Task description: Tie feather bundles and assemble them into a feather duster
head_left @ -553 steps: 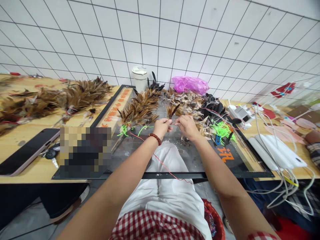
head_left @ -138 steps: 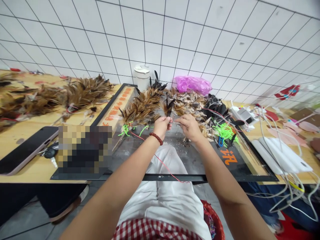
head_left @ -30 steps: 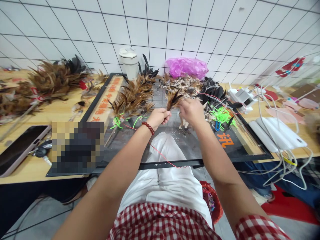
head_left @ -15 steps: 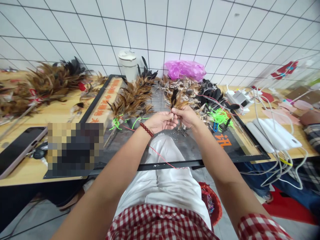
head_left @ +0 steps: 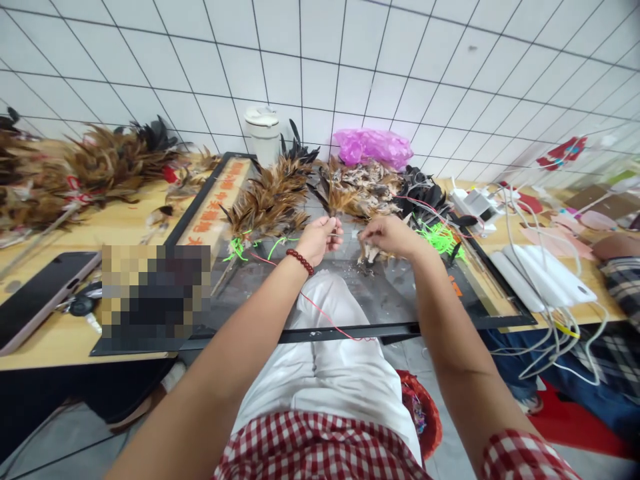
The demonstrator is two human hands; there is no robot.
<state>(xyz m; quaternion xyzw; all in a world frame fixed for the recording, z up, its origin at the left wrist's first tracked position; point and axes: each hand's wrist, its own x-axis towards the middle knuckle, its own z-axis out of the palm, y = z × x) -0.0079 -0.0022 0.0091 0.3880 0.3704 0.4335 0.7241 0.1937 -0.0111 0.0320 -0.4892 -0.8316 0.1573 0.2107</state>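
Note:
My left hand, with a red bead bracelet at the wrist, is closed around the stems of a small bunch of brown and black feathers that fans upward. My right hand hovers just to the right of it, fingers pinched together on something too thin to make out. A red thread trails from my hands down over the front edge of the dark glass panel. Behind my hands lie a finished brown feather bundle and a heap of loose feathers.
A white cup and a pink plastic bag stand at the wall. Green cords and black feathers lie to the right, with white chargers and cables. A phone and feather dusters lie at left. Another person's sleeve shows far right.
My hands have drawn apart: the right hand moved right from the bunch, which stays in my left hand. The view shifted slightly.

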